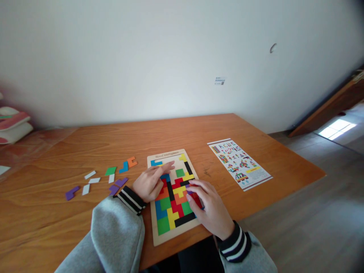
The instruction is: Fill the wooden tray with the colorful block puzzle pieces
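Note:
A wooden puzzle board [156, 236] lies on the table, its lower part filled with coloured block pieces. My left hand [150, 181] rests over the board's left side, index finger stretched toward the bare upper area; whether its other fingers hold a piece is hidden. At the right edge of the board is my right hand [209, 204], fingers curved and apart over red and purple pieces, touching that area. A green square [179, 173] sits by itself in the upper middle of the board. A yellow piece [182, 157] is at the top right corner.
Loose pieces lie left of the board: a green one [110, 171], a blue one [124, 167], an orange one [132, 162], several white and purple ones. A printed pattern sheet [240, 163] lies to the right. The wooden table [284, 167] ends at the right above a grey floor.

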Demonstrator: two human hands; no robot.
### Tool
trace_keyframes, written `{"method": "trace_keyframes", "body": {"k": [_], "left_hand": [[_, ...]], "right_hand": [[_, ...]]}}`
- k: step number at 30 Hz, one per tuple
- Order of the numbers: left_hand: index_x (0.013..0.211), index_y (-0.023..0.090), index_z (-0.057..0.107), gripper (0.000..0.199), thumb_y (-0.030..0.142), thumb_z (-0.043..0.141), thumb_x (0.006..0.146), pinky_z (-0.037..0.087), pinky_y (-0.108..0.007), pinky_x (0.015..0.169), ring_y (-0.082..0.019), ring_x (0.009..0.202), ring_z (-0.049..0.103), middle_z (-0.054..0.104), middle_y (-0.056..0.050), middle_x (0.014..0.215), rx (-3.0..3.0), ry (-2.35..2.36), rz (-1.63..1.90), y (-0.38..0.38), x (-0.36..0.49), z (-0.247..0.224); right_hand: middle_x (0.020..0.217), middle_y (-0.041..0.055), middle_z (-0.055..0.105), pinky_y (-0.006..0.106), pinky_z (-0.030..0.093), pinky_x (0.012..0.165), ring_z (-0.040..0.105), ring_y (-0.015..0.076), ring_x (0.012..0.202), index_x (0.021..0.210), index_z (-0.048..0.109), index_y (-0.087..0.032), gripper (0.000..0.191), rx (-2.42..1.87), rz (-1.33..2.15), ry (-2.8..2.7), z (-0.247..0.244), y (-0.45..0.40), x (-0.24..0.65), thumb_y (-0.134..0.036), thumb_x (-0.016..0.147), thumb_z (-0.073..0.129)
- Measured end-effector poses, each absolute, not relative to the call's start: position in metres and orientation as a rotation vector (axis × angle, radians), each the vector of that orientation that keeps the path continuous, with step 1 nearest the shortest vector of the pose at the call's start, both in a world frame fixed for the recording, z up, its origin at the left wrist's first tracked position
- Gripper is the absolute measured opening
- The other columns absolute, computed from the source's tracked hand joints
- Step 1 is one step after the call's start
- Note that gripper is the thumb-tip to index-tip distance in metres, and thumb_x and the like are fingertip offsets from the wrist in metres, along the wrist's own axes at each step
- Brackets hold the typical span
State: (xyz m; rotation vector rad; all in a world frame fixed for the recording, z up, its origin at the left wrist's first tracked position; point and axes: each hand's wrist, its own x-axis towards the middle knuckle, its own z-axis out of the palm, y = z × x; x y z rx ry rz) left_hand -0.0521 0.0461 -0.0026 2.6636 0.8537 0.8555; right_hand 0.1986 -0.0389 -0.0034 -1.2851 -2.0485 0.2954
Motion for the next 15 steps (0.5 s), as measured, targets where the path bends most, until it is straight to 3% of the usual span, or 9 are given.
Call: {"method": "trace_keyframes", "body": {"k": [15], "left_hand": [[0.156, 0.021, 0.026, 0.073, 0.009, 0.038, 0.085, 0.053, -0.039, 0.092, -0.021, 0.096, 0.07, 0.075, -0.007, 0.106, 2.8, 0.818, 0.834, 0.046, -0.0542, -0.002]], "right_hand": [[0.118, 0.008, 0.068, 0.045, 0.053, 0.099, 0.063, 0.0243, 0.111, 0.11, 0.066, -0.025, 0.017, -1.285, 0.312, -2.053, -0.0016, -0.0387, 0.1981, -0.024, 0.095, 0.057]]}}
